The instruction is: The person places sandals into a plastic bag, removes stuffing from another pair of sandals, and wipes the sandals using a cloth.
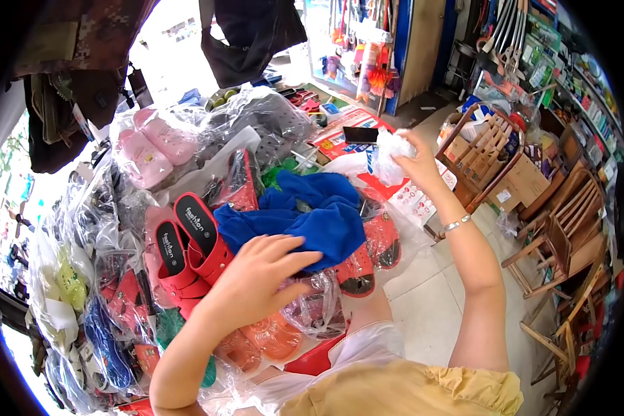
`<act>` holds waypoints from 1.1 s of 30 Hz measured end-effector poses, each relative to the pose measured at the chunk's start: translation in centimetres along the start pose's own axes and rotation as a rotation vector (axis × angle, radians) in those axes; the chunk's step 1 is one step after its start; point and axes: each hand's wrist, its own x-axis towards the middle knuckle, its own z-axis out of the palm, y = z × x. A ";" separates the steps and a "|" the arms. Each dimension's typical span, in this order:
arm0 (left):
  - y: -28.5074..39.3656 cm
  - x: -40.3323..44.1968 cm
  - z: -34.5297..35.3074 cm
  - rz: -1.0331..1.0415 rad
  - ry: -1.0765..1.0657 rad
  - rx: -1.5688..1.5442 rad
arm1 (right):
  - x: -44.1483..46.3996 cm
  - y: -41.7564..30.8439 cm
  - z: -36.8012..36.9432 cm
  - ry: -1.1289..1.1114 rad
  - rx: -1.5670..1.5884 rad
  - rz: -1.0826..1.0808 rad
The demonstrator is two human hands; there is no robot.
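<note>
Heaped across centre and left of frame: plastic-bagged footwear [149, 156], with red "fashion" slides [202, 229]. At centre, blue cloth [305, 215], partly behind the loosely spread left hand [256, 277], contact unclear. Upper right of centre, crumpled white plastic [388, 156] gripped in the right hand [419, 163]. Far right, wooden chairs [560, 243] on pale floor tiles [423, 315], near crowded shelves [593, 104].

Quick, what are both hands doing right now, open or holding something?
Left hand: open, over the edge of the blue cloth; can't tell if touching.
Right hand: closed, holding crumpled whitish plastic.
</note>
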 end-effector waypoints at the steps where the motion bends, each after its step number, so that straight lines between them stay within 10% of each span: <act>1: 0.1 1.5 1.3 0.046 0.002 0.039 | -0.3 0.9 -0.5 -0.022 -0.111 -0.024; 8: -0.2 10.9 11.5 0.136 0.168 0.165 | -2.7 4.8 -1.8 -0.027 0.000 0.296; 11: -1.3 12.8 13.1 -0.170 -0.019 0.330 | -3.4 4.6 -2.8 -0.018 -0.023 0.335; 18: -3.4 9.4 9.2 -0.152 0.277 0.002 | -5.8 5.5 -5.5 0.002 0.118 0.567; 20: -5.4 8.1 7.7 -0.164 0.328 -0.227 | -8.3 7.2 -3.9 -0.199 -0.399 0.128; 29: -4.5 8.3 6.9 -0.122 0.351 -0.266 | -9.7 3.3 8.4 -0.264 -0.195 -0.188; 33: -3.3 8.9 7.3 -0.088 0.345 -0.010 | -9.0 5.2 9.6 -0.313 -0.828 -0.464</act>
